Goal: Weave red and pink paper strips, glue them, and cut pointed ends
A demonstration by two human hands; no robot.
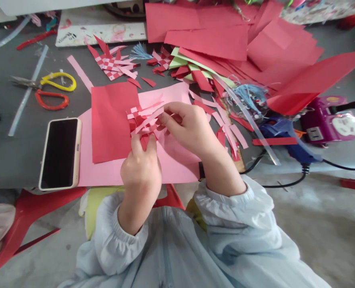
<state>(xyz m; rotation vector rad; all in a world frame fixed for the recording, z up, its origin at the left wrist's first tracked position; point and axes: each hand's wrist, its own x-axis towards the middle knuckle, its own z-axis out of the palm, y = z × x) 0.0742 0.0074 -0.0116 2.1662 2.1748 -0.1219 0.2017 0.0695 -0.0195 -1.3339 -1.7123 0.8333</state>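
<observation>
A woven patch of red and pink paper strips point(141, 122) lies on a pink sheet point(177, 160), beside a red paper sheet point(111, 124). My left hand point(141, 166) presses down on the near edge of the weave, fingers closed over the red strips. My right hand point(187, 126) pinches a pale pink strip point(150, 118) that runs across the weave toward the left.
A phone point(60, 154) lies at the left near the table edge. Yellow scissors point(49, 82) and red scissors point(51, 100) are farther left. Another woven piece point(113, 64) sits behind. Red sheets point(240, 40) pile at the back right, near a blue glue gun point(285, 136) and purple socket point(330, 120).
</observation>
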